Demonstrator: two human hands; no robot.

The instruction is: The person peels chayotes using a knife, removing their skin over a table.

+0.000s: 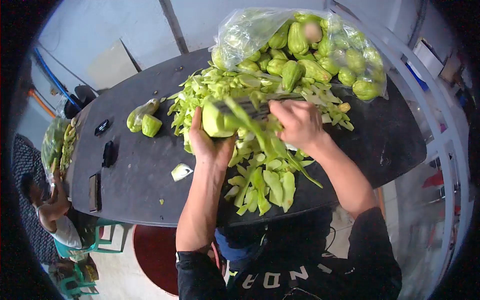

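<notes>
My left hand (212,150) is wrapped round a pale green, partly peeled chayote (215,121) above the table. In my right hand (299,122) is a knife (246,107), its dark blade blurred by motion and lying against the chayote's upper side. A long strip of green peel (262,137) trails down from the blade. Beneath both hands spreads a heap of chayote peelings (272,185). Behind it, a clear plastic bag (247,32) holds several whole chayotes (298,41). To the left lie two chayote pieces (151,125) and a small cut bit (181,172).
The dark table (135,185) carries several small black objects (95,192) along its left side. Below its front edge stands a red tub (152,255). Another person (55,215) sits at far left beside bagged greens (54,142). Metal rails (440,120) run along the right.
</notes>
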